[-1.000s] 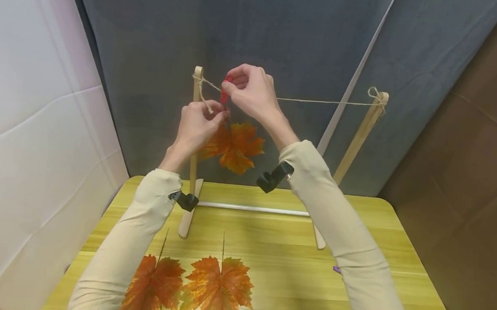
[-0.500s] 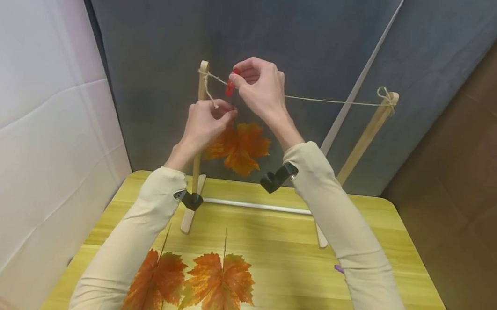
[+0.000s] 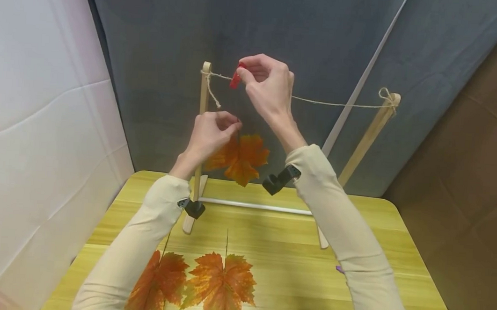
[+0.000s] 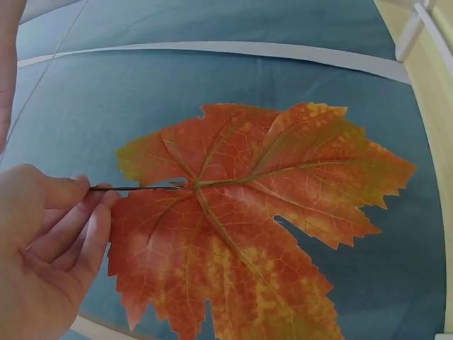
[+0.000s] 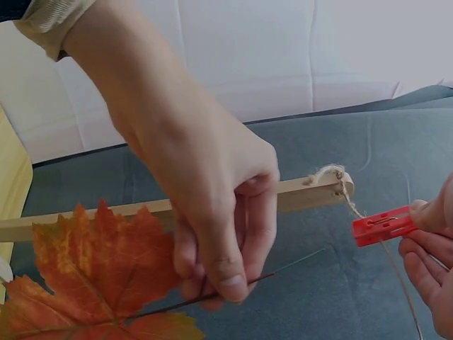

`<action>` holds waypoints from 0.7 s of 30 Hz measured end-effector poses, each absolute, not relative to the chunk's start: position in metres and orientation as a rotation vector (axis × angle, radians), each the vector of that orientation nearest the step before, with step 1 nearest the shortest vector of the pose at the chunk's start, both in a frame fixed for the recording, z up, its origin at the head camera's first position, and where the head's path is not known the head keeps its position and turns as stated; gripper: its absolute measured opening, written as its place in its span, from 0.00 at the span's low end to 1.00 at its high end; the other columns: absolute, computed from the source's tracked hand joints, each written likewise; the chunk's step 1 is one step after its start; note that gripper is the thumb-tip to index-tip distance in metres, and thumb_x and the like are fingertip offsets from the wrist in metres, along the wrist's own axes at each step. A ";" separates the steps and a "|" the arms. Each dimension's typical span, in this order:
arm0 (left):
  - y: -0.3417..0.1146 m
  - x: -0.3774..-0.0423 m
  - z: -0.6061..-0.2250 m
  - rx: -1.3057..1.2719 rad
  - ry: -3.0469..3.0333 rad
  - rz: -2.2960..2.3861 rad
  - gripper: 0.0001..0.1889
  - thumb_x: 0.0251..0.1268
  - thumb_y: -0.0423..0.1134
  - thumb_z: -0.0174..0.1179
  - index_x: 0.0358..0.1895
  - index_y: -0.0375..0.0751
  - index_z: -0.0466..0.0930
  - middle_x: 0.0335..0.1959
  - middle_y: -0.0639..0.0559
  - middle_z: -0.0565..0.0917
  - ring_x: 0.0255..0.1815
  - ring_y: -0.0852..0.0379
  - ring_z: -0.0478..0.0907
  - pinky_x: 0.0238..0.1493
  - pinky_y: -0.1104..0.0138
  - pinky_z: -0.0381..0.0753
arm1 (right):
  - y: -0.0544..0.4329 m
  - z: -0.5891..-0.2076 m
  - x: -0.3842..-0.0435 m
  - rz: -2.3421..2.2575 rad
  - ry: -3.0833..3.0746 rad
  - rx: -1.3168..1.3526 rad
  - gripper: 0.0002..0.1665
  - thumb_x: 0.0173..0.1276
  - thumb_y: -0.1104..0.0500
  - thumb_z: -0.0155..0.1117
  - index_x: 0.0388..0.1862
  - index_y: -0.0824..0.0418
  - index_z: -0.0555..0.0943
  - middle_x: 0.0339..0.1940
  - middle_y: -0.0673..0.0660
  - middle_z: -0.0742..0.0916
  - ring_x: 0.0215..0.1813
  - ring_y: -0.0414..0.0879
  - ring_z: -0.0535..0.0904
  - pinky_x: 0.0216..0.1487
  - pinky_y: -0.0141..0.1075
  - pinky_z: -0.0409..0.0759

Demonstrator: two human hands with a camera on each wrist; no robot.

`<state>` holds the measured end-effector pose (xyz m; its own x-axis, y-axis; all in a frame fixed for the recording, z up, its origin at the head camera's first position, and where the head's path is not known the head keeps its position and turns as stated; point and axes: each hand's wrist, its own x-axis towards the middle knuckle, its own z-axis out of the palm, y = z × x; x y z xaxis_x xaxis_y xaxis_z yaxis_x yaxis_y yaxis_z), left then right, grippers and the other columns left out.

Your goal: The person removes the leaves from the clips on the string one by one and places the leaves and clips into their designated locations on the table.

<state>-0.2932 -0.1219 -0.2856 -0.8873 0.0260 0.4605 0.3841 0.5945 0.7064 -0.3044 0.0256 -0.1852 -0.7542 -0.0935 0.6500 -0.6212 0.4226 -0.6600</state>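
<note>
My left hand [image 3: 211, 133] pinches the dark stem of an orange artificial maple leaf [image 4: 233, 205] between thumb and fingers, and the leaf hangs below it. The stem's thin greenish tip sticks out past the fingers in the right wrist view, apart from the clothespin. Higher up, my right hand [image 3: 272, 87] pinches the end of a red clothespin [image 5: 382, 227]. Its other end is at the twine [image 3: 335, 104], near the left post; whether it bites the twine I cannot tell.
Wooden posts, the left post [image 3: 203, 92] and right post [image 3: 369, 138], hold the twine. A white bar [image 3: 254, 205] joins their feet. Two more leaves, including a middle leaf [image 3: 223, 285], lie on the table [image 3: 289, 269]. A purple item [image 3: 339, 269] shows partly beside the right sleeve.
The left hand has drawn the leaf's stem down from the clothespin, leaving a gap. The right hand has risen slightly with the clothespin, which now tilts more.
</note>
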 end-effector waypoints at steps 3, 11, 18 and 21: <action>-0.121 -0.291 -0.288 -0.341 -2.428 -1.200 0.09 0.67 0.41 0.66 0.43 0.42 0.90 0.39 0.47 0.91 0.38 0.51 0.86 0.42 0.58 0.83 | 0.027 -0.184 -0.304 1.319 -2.119 0.601 0.08 0.70 0.57 0.68 0.44 0.56 0.89 0.41 0.49 0.93 0.42 0.36 0.89 0.47 0.26 0.82; -0.123 -0.285 -0.293 -0.379 -2.476 -1.146 0.10 0.67 0.43 0.67 0.43 0.42 0.90 0.40 0.47 0.91 0.37 0.51 0.86 0.42 0.57 0.85 | 0.031 -0.187 -0.303 1.317 -2.077 0.641 0.09 0.70 0.58 0.69 0.46 0.58 0.89 0.42 0.51 0.93 0.43 0.36 0.89 0.48 0.25 0.82; -0.122 -0.282 -0.299 -0.454 -2.439 -1.111 0.10 0.65 0.44 0.68 0.41 0.42 0.92 0.38 0.48 0.92 0.35 0.52 0.88 0.41 0.58 0.86 | 0.042 -0.195 -0.295 1.329 -2.085 0.710 0.12 0.71 0.59 0.68 0.51 0.59 0.86 0.46 0.53 0.92 0.48 0.38 0.88 0.54 0.25 0.81; -0.122 -0.279 -0.302 -0.447 -2.446 -1.135 0.10 0.65 0.44 0.68 0.41 0.42 0.92 0.38 0.48 0.92 0.35 0.52 0.88 0.41 0.57 0.86 | 0.049 -0.202 -0.289 1.332 -2.073 0.743 0.14 0.71 0.59 0.68 0.53 0.60 0.85 0.47 0.54 0.91 0.50 0.40 0.88 0.56 0.26 0.81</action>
